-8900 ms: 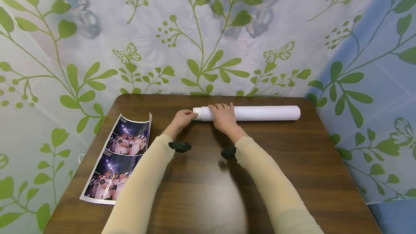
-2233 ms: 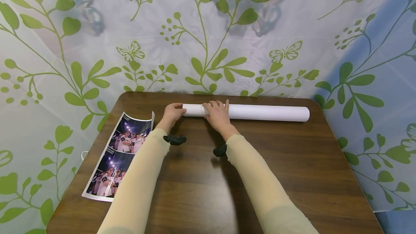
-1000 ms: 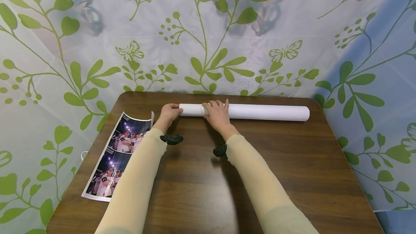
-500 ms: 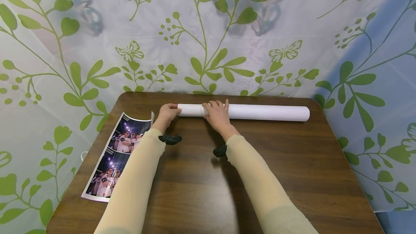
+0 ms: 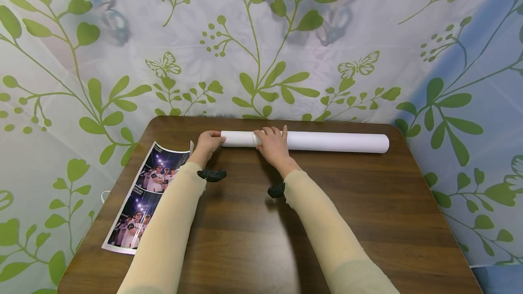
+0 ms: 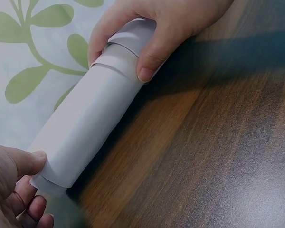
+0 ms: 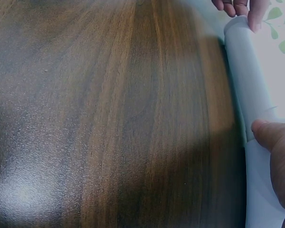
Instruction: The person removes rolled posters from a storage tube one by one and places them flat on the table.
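Observation:
A long white paper roll [image 5: 339, 142] lies along the back of the table, and a narrower white inner roll [image 5: 238, 139] sticks out of its left end. My left hand [image 5: 208, 145] pinches the free end of the inner roll between thumb and fingers; in the left wrist view the thumb lies on top of the inner roll [image 6: 83, 118]. My right hand [image 5: 274, 149] grips the outer roll at its left end, fingers over the far side and thumb near the seam, as the right wrist view shows beside the outer roll [image 7: 261, 185].
A glossy printed sheet [image 5: 136, 214] with two group photos lies on the left of the brown wooden table [image 5: 367, 203], its upper right corner curled up. My left sleeve [image 5: 163, 230] covers part of it. A leaf-patterned curtain [image 5: 261, 35] hangs directly behind the table.
My left hand has moved left, drawing a longer stretch of the inner roll out of the outer one. Lately that motion is slight. My right hand has stayed at the seam.

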Action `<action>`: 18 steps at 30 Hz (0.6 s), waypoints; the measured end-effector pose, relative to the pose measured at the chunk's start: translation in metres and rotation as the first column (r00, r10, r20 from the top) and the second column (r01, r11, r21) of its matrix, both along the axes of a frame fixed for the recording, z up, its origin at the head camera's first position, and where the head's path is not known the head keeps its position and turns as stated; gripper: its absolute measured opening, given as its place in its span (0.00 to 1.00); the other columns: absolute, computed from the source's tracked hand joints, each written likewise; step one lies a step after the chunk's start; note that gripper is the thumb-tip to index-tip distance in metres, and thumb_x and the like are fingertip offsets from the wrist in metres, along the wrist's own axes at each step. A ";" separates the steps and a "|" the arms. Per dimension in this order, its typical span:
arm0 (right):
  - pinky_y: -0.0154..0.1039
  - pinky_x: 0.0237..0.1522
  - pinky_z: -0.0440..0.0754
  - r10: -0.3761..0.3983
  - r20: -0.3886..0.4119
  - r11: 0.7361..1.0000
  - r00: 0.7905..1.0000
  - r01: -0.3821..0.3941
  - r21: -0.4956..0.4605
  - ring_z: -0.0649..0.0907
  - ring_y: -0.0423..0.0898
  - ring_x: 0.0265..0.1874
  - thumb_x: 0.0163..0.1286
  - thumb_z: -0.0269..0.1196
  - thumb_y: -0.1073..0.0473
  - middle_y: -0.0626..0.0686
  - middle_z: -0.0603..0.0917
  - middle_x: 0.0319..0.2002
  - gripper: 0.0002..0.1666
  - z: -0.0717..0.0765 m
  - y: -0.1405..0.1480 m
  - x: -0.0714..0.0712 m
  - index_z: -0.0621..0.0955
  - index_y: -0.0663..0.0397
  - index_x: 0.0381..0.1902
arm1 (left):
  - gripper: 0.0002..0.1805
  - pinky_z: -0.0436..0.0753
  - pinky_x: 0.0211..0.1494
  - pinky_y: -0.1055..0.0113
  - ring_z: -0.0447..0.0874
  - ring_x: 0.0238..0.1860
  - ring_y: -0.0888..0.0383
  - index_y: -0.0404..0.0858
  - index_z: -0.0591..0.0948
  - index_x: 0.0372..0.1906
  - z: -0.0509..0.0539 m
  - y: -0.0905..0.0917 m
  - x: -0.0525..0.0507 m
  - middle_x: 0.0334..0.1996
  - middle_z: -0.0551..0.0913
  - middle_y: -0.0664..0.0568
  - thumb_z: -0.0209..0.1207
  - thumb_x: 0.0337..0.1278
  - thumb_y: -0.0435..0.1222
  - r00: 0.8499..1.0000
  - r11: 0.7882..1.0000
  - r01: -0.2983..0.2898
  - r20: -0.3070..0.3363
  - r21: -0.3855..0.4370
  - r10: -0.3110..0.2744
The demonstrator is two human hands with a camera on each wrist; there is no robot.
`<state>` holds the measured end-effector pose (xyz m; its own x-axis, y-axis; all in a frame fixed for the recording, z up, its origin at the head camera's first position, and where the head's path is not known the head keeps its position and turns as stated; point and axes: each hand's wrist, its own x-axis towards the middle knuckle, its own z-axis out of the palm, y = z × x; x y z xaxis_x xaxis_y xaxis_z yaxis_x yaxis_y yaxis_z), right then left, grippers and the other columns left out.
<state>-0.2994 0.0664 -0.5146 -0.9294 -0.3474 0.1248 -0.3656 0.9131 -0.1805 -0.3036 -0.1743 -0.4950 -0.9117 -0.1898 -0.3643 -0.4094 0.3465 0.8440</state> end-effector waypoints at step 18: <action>0.67 0.73 0.47 -0.002 0.011 1.000 1.000 0.002 -0.009 0.66 0.59 0.71 0.72 0.68 0.46 0.52 0.72 0.71 0.34 -0.002 0.000 -0.001 0.72 0.33 0.73 | 0.22 0.71 0.66 0.53 0.71 0.60 0.45 0.29 0.77 0.64 0.001 -0.008 0.002 0.65 0.73 0.36 0.61 0.70 0.35 1.000 1.000 -0.013 -0.025 0.010 0.013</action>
<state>-0.3008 0.0663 -0.5164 -0.9314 -0.3444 0.1179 -0.3617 0.9122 -0.1926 -0.3015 -0.1824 -0.4939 -0.9182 -0.1982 -0.3430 -0.3922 0.3331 0.8574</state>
